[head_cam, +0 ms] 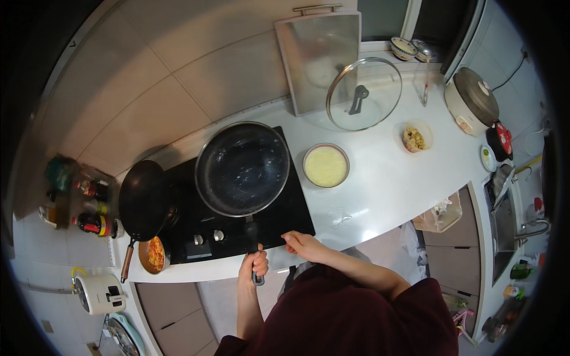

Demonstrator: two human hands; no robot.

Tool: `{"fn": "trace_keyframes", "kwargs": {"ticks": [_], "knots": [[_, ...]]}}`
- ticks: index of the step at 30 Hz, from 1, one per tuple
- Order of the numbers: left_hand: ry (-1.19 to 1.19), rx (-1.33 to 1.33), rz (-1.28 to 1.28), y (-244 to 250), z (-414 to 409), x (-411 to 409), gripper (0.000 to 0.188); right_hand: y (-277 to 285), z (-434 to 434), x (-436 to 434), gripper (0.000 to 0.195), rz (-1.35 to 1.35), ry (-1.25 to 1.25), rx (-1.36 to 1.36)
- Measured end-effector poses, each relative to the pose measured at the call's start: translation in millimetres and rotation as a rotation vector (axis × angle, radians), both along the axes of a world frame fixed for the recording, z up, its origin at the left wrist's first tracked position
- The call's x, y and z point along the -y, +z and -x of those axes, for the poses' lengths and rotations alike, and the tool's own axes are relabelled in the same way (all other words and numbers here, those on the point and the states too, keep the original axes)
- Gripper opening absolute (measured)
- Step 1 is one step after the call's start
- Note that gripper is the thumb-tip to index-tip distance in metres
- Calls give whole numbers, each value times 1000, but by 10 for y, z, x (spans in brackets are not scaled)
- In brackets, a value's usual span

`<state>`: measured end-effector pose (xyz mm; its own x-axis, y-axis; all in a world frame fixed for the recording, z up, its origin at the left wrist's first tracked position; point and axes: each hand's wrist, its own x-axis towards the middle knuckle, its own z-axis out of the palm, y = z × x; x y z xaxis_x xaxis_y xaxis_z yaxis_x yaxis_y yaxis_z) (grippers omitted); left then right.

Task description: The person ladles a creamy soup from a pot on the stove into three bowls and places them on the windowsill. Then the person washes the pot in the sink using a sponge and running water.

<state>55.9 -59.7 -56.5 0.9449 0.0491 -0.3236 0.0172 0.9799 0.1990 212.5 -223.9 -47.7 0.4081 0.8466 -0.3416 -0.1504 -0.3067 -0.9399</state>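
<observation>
My left hand [254, 268] is wrapped around the black handle of a large dark frying pan [242, 169]. The pan sits over the black cooktop [285, 222], its inside wet and speckled with pale drops. Loosely curled, my right hand [303, 245] hovers by the cooktop's front right corner, with nothing visible in it. To the right of the pan, a round bowl [326, 165] holds a pale yellow liquid. Behind it a glass lid [378, 104] with a grey knob stands tilted near a framed metallic panel [307, 66].
A black wok [144, 200] with a wooden handle occupies the cooktop's left side. Near it are a bowl of red-and-yellow food [156, 254] and several bottles [93, 220]. Rightward are a small tub of chopped food [416, 138], a lidded cooker [472, 102] and a sink [501, 240].
</observation>
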Motion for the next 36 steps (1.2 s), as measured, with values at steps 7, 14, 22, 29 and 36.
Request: {"fn": "trace_keyframes", "kwargs": {"ticks": [7, 14, 22, 29, 36], "knots": [[150, 34, 220, -162, -47, 271, 70, -157, -498, 778, 54, -24, -172, -133], [48, -318, -262, -439, -1362, 1328, 38, -321, -1776, 2372, 50, 7, -612, -56], [359, -332, -465, -992, -2714, 1517, 23, -254, -3460, 3863, 45, 5, -710, 153], [563, -574, -342, -1047, -2820, 1565, 35, -118, -5086, 4252, 41, 176, -694, 604], [615, -600, -360, -566, -3069, 1989, 36, -686, -6588, 4027, 45, 308, -840, 1017]]}}
